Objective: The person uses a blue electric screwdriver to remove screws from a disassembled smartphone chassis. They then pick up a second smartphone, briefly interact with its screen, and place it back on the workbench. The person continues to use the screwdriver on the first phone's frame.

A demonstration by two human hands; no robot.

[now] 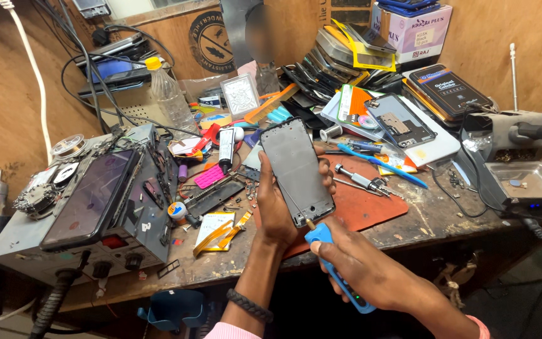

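My left hand point(275, 204) grips a dark phone frame point(296, 168) by its long edges and holds it upright-tilted over the reddish work mat point(371, 204). The frame's grey inner face is toward me. My right hand point(362, 267) is wrapped around a blue electric screwdriver point(337, 270). Its metal tip touches the bottom edge of the phone frame, close to my left thumb. A dark band sits on my left wrist.
A grey power unit point(105, 216) with a phone lying on it fills the left. Loose screws, flex cables, a blue pen point(381, 164), a small screwdriver point(362, 181), stacked phones and boxes crowd the back. A metal tray point(525, 182) stands right.
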